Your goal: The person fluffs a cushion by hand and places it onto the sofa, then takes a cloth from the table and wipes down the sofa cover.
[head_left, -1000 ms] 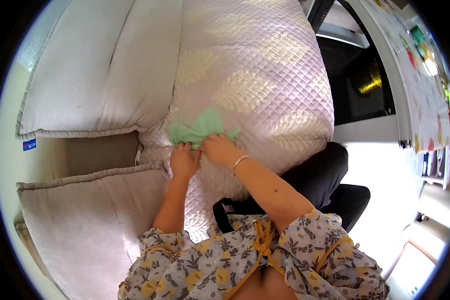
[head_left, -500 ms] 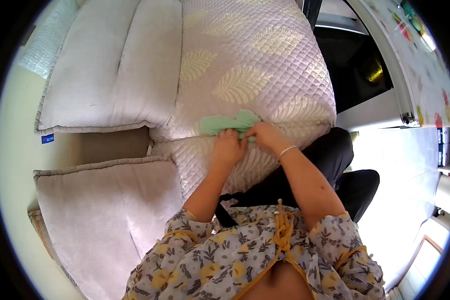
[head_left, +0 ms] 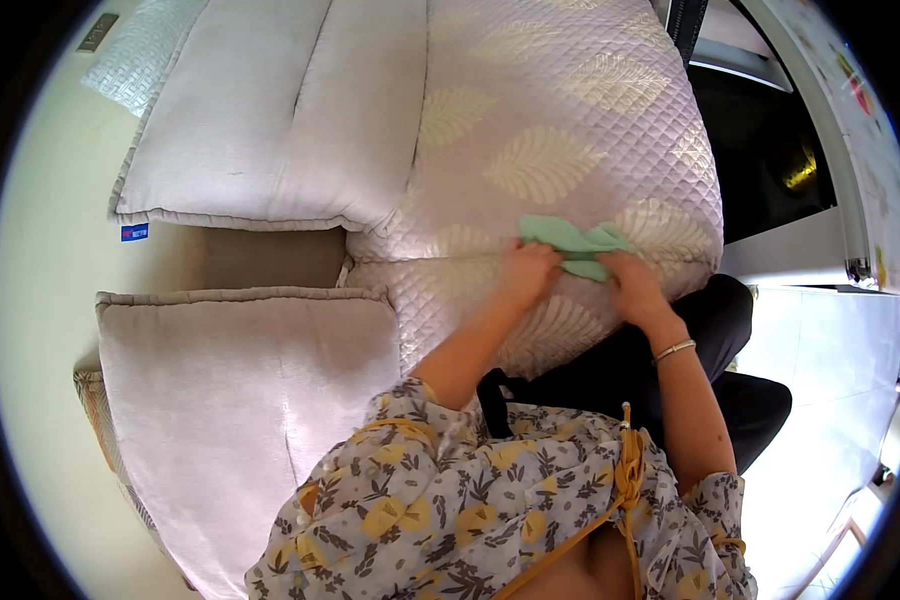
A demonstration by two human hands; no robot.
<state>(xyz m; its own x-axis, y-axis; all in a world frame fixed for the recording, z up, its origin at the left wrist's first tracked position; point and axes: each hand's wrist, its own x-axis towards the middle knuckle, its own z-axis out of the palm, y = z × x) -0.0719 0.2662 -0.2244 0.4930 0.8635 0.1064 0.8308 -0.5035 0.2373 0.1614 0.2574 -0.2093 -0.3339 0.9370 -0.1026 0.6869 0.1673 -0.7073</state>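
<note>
A crumpled light green cloth [head_left: 568, 236] lies on the quilted seat cover [head_left: 470, 190], which has pale leaf patterns. At the cloth's left end, my left hand [head_left: 532, 274] has its fingers closed on the fabric. My right hand [head_left: 630, 284], with a bracelet at the wrist, grips the right end of the same cloth. The fingertips of both hands are partly hidden by blur and by the folds of cloth.
Grey back cushions [head_left: 240, 360] stand at the left, with a gap between them. My crossed legs in black trousers [head_left: 725, 310] rest on the right. A white-edged table [head_left: 820, 90] with a shelf below stands at the upper right.
Both hands and the green cloth have moved right along the quilted cover. The cloth is bunched differently between the hands. The whole view has shifted, with the cushions now further right in it.
</note>
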